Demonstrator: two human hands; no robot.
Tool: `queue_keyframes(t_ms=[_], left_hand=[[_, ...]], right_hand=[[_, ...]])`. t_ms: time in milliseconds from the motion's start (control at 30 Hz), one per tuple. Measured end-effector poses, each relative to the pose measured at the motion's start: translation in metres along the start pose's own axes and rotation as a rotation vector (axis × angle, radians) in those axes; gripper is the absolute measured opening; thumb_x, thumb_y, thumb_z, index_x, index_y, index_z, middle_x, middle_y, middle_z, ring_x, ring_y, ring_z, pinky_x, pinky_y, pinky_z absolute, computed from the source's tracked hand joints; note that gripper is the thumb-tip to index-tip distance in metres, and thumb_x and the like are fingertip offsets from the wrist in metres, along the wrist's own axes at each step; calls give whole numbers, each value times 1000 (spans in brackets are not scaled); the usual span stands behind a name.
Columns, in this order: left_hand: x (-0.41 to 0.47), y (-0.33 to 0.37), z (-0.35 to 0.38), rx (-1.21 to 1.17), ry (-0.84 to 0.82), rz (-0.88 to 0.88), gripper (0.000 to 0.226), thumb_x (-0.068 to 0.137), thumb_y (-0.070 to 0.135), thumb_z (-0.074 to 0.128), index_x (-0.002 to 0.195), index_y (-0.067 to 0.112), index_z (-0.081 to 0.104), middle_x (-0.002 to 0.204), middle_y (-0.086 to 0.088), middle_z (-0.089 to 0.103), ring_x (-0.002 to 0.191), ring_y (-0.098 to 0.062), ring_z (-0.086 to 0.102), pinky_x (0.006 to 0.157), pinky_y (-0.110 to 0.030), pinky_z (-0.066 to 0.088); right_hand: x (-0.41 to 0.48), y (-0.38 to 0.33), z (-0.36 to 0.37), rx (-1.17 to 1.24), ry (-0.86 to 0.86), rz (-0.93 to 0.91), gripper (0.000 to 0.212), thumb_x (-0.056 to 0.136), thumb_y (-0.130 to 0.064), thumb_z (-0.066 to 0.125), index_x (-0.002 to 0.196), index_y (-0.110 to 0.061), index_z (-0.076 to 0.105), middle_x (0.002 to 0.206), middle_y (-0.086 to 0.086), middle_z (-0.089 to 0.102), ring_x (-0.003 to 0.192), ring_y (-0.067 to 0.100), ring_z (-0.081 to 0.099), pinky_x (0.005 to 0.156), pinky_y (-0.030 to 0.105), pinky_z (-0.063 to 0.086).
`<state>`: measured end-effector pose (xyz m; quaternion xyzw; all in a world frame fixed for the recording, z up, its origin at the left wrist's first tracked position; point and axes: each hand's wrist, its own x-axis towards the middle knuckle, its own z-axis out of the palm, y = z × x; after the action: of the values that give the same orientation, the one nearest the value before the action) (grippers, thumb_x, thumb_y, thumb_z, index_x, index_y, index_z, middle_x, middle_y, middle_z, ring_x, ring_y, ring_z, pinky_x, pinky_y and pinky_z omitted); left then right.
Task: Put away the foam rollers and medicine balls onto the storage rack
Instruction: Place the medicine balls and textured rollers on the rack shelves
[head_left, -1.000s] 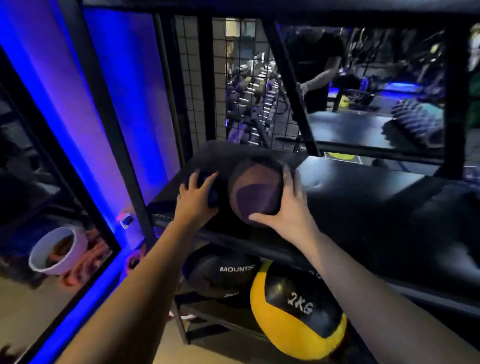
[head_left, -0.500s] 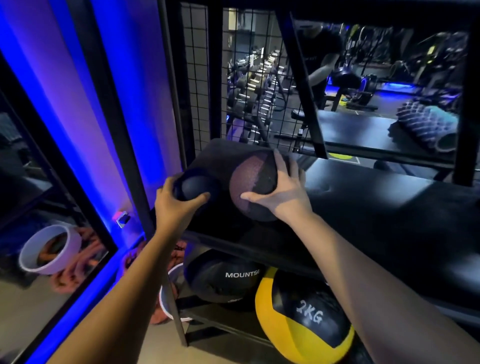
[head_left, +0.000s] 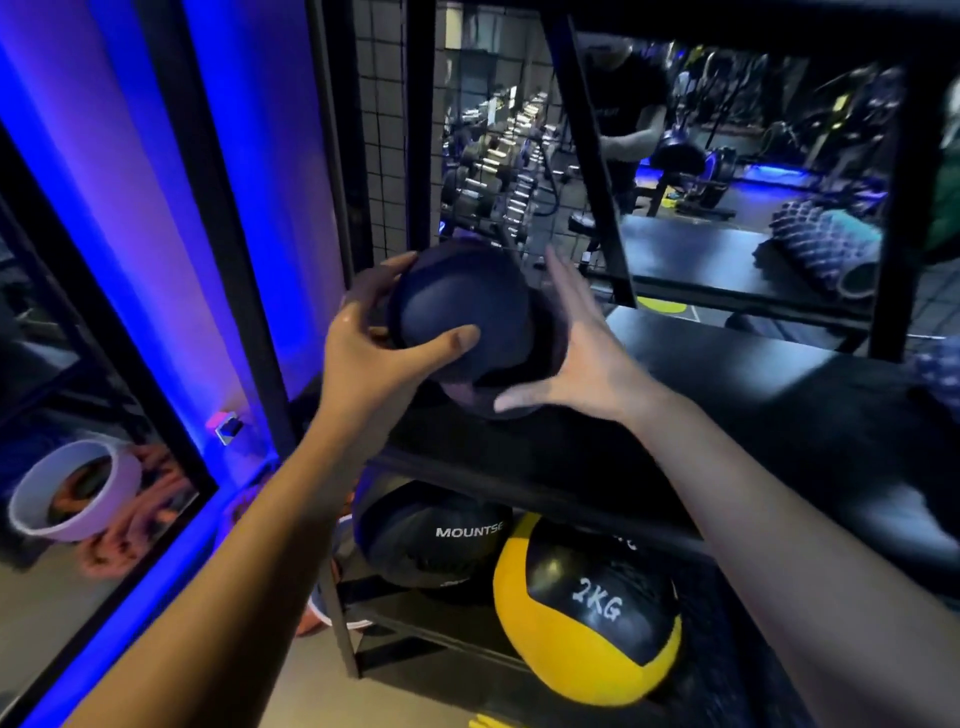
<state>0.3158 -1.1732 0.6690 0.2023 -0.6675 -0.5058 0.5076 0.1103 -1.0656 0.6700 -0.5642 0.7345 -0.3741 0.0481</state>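
Note:
My left hand (head_left: 374, 348) grips a small dark blue medicine ball (head_left: 457, 296), held above the left end of the black rack shelf (head_left: 727, 405). A purple medicine ball (head_left: 478, 402) sits on the shelf, partly hidden under and behind the blue one. My right hand (head_left: 582, 364) is open with fingers spread at the right side of both balls; I cannot tell if it touches them. On the rack's lower level rest a black ball marked MOUNTSE (head_left: 431, 535) and a yellow-and-black 2KG ball (head_left: 587, 613). A ridged foam roller (head_left: 826, 249) lies on a surface at the back right.
Black rack posts (head_left: 332, 597) and a wire mesh panel (head_left: 384, 130) frame the shelf. A blue-lit wall (head_left: 130, 182) stands on the left, with a white bucket (head_left: 72, 488) and ropes low beside it. Behind the rack are dumbbells (head_left: 493, 171) and a person (head_left: 623, 104).
My left hand has lifted the dark blue ball up and to the right, over the purple ball. My right hand has come off the purple ball's top and spread open beside it.

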Motion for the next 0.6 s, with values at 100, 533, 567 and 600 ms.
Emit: queue_keyframes(t_ms=[100,533,567,600], left_hand=[[4,26,41,10,-122,83,80,63,25,98,135,29,61,130,5,65,111,0,64,86,-18,53],[45,-46,109,1068,-595,335,69,92,75,36,155,49,26,169,2,19,154,-38,17,125,-53,15],[45,-62,106,1197,-631,363,74,88,77,43,155,51,24,171,2,7,153,-47,7,125,-58,7],[42,-73,103,1259,-650,409,78,85,76,52,154,52,26,171,0,1,152,-52,3,124,-61,3]], right_hand=[[-17,-7,-10,289,129,-33,156,41,-40,104,159,-26,3,164,1,26,151,16,31,122,48,31],[-104,72,-37,110,520,357,127,36,-42,103,142,-18,36,137,2,44,126,12,50,113,34,41],[-103,75,-35,75,494,374,127,37,-36,103,143,-15,36,136,3,42,124,10,47,113,29,38],[-100,78,-33,32,454,394,129,37,-33,104,145,-12,36,136,4,40,122,10,45,111,24,36]])
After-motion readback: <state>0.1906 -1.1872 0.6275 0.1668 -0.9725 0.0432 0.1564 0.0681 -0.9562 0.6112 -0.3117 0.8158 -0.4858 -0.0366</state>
